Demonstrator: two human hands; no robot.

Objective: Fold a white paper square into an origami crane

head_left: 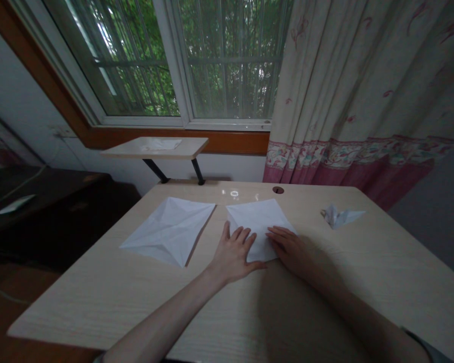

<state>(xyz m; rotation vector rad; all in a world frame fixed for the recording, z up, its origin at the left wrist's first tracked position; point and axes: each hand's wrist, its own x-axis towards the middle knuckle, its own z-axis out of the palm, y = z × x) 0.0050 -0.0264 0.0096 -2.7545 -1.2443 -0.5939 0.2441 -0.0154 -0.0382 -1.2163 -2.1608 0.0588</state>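
Observation:
My left hand (234,254) lies flat with spread fingers on the lower left part of a white paper sheet (259,217). My right hand (291,249) rests palm down on the sheet's right side, and the two hands press it against the pale wood-grain table (98,302). The sheet looks folded, and its lower part is hidden by my hands. To the left lies a white creased paper square (168,231), set like a diamond, with fold lines meeting at its centre. A small crumpled, pointed paper piece (338,217) sits to the right, beyond my right hand's reach point.
A small wall-side shelf (155,147) with a paper on it stands behind the table, below a barred window (227,60). A floral curtain (363,101) hangs at right. A dark cabinet (30,212) stands at left. The table has a round grommet hole (278,190) near its back edge.

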